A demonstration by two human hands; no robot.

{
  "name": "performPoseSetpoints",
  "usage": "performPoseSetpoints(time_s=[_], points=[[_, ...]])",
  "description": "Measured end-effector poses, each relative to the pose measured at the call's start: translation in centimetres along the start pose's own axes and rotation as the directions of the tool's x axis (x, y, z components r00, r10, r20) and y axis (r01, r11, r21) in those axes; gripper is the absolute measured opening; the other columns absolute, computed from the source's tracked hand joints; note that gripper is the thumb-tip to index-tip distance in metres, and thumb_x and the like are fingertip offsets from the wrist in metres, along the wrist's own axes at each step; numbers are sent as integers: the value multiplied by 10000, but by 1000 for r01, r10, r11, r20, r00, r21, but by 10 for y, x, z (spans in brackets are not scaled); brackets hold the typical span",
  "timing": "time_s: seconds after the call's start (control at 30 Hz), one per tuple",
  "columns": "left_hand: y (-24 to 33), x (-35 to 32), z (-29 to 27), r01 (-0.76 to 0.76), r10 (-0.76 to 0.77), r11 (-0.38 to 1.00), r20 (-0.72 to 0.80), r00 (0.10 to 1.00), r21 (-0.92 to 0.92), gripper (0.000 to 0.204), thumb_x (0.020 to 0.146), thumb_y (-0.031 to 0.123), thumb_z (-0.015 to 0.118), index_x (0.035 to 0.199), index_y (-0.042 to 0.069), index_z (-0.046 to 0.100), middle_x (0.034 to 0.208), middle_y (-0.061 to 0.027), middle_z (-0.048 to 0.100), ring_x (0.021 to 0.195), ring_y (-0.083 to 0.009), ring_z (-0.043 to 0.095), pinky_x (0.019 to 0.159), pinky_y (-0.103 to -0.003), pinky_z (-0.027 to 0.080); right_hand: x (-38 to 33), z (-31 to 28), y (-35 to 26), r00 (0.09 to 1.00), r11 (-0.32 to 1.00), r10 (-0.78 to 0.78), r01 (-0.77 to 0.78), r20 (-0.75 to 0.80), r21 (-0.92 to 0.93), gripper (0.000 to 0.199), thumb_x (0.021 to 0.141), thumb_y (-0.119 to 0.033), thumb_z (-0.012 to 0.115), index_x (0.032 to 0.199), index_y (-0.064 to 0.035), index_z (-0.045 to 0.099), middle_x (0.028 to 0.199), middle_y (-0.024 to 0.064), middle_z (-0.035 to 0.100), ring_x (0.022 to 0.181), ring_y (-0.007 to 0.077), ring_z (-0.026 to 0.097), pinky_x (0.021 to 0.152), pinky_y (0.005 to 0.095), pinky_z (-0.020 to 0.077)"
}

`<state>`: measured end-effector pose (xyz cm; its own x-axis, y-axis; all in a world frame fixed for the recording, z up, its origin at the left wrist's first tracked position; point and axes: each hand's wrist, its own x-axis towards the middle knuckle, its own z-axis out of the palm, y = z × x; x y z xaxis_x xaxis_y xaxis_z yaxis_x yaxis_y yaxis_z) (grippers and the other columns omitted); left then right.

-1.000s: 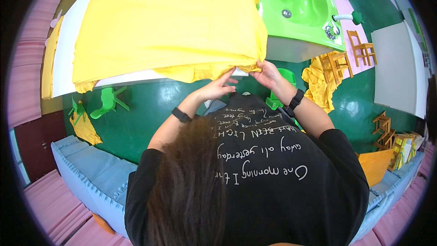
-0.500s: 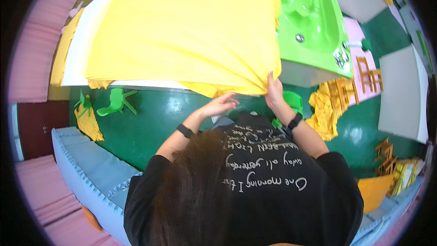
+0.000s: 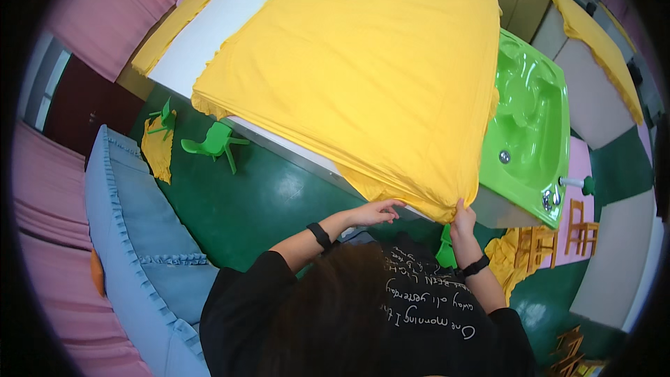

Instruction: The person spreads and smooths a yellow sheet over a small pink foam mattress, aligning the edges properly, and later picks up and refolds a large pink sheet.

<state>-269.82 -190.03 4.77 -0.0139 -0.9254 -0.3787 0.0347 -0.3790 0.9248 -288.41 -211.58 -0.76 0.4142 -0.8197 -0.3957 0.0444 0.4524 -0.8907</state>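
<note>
A yellow cloth [image 3: 363,77] with a stretched, gathered edge covers most of a long white table [image 3: 209,31]. At its near right corner my right hand [image 3: 463,222] pinches the bunched hem between thumb and fingers. My left hand [image 3: 375,213] is just left of there, beside the table's near edge and below the hanging cloth. Its fingers are stretched out and loosely apart, holding nothing. Along the near side the hem sags, and part of the white table edge shows beneath it.
A bright green basin [image 3: 527,132] with a tap [image 3: 551,199] adjoins the cloth's right side. Green chairs [image 3: 215,143] stand beyond the near edge at left, and wooden chairs [image 3: 536,246] at right. A blue ruffled sofa [image 3: 157,237] lies at left.
My view has turned and shifted, so the table and basin sit lower and farther right. My right hand keeps its pinch on the cloth's corner; my left hand stays beside the edge.
</note>
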Motion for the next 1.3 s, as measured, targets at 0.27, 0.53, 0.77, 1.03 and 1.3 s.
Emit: performPoseSetpoints(time_s=[0.27, 0.53, 0.77, 1.03, 1.3], points=[[-26, -8, -4, -15, 9, 996, -82, 997, -84, 377, 892, 182, 457, 1254, 77, 434, 1065, -51, 561, 899, -126, 544, 735, -267, 448, -15, 15, -54, 922, 807, 352, -387, 162, 447, 385, 956, -219, 392, 1302, -53, 366, 1315, 128, 431, 1188, 287, 435, 1009, 452, 357], [-16, -20, -20, -36, -7, 989, -279, 960, -146, 286, 895, 150, 488, 1162, 49, 506, 1056, -63, 579, 936, -150, 565, 791, -289, 454, -13, 32, -92, 807, 747, 44, -418, 588, 518, 425, 912, -104, 403, 1332, -82, 344, 1314, 103, 446, 1181, 262, 453, 1016, 410, 344], [36, 26, -2, -223, 99, 725, -221, 970, -652, 373, 909, 160, 479, 1239, -9, 433, 1193, -125, 527, 1093, -240, 509, 924, -381, 417, -39, 42, -105, 794, 720, -23, -409, 608, 561, 397, 940, -118, 371, 1329, -58, 318, 1299, 114, 440, 1181, 249, 455, 1008, 411, 363], [93, 83, 15, -199, 249, 535, -72, 966, -821, 433, 913, 300, 489, 1263, 50, 437, 1284, -85, 475, 1171, -207, 462, 997, -381, 376, -32, 45, -106, 751, 714, -71, -421, 656, 559, 408, 920, -85, 385, 1323, -52, 331, 1305, 115, 440, 1181, 244, 459, 1004, 409, 376], [50, 72, 10, 7, 34, 837, 65, 997, -547, 433, 921, 306, 473, 1266, 45, 452, 1292, -93, 475, 1165, -203, 462, 975, -357, 384, -2, 13, -58, 885, 962, 85, -193, 458, 195, 376, 913, -156, 496, 1256, -18, 430, 1240, 76, 512, 1111, 191, 512, 923, 344, 426]])
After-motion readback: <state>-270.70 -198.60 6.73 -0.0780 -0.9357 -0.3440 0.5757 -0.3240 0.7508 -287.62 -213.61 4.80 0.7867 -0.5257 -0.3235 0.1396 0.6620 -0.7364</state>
